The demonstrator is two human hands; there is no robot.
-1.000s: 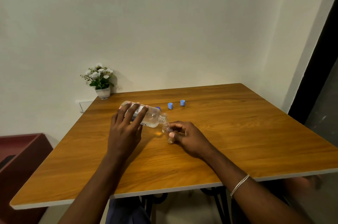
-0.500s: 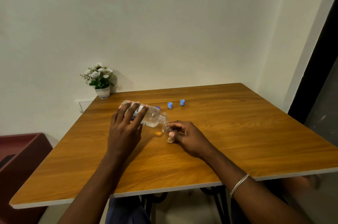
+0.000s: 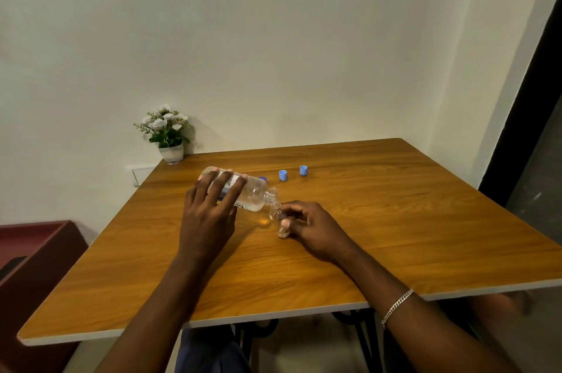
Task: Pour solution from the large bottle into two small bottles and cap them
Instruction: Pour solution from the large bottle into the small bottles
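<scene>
Left hand [image 3: 209, 214] grips large bottle [image 3: 243, 193] tipped sideways, its mouth at small bottle [image 3: 281, 220] pinched in right hand [image 3: 316, 229]. Two blue caps [image 3: 283, 175] lie beyond the hands on counter [image 3: 395, 220].

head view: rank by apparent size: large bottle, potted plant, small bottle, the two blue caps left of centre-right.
1. large bottle, though the left hand partly hides it
2. potted plant, close to the bottle in apparent size and farther from the camera, so unsure
3. small bottle, held in the right hand
4. left blue cap and right blue cap: alike, no ranking

One head-worn camera looks forward and down, close over the table [image 3: 395, 220].
</scene>
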